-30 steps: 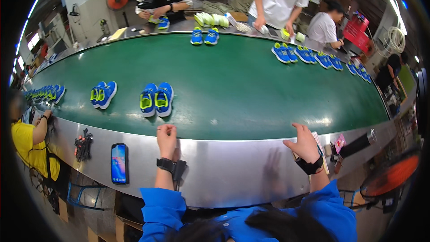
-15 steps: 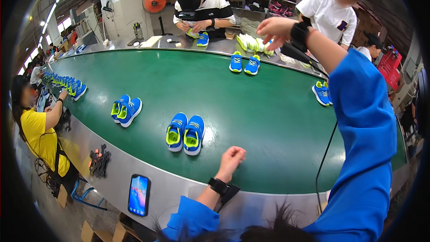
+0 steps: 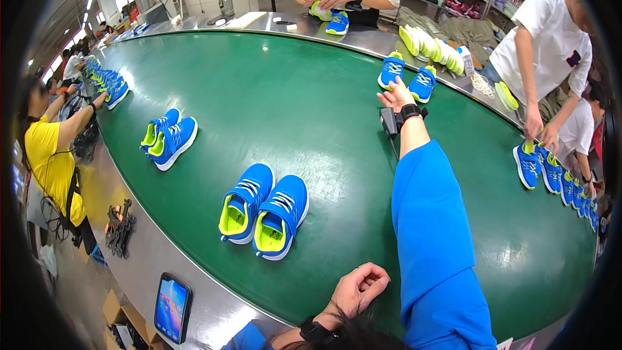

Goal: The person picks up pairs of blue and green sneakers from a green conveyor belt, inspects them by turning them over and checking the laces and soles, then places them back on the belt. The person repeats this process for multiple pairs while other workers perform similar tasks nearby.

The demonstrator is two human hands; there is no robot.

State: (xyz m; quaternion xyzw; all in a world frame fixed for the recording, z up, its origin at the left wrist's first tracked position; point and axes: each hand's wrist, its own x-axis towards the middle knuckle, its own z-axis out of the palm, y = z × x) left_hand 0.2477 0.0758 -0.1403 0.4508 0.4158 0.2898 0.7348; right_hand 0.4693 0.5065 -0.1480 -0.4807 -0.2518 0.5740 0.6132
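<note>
My right hand point(image 3: 396, 96) reaches far across the green belt, fingers apart and holding nothing. Just beyond its fingertips stands a pair of blue sneakers with lime trim, a left shoe point(image 3: 391, 70) and a right shoe point(image 3: 423, 84); whether the fingers touch them I cannot tell. Low in the picture, my left hand point(image 3: 358, 291) is loosely closed over the belt's near side, with nothing visible in it. Nearer to it stands another sneaker pair, a left shoe point(image 3: 247, 202) and a right shoe point(image 3: 282, 216), toes pointing away from me. Both wrists wear black bands.
A further sneaker pair point(image 3: 170, 139) stands left on the green belt point(image 3: 311, 129). On the near metal edge lie a phone point(image 3: 173, 308) and black straps point(image 3: 119, 228). Co-workers handle shoes across the belt and at the right; lime-and-white shoe pieces point(image 3: 431, 50) lie on the far ledge.
My right hand has come down from the raised position to the far shoe pair. The view has shifted. At the right, a co-worker in white now bends over shoes on the belt.
</note>
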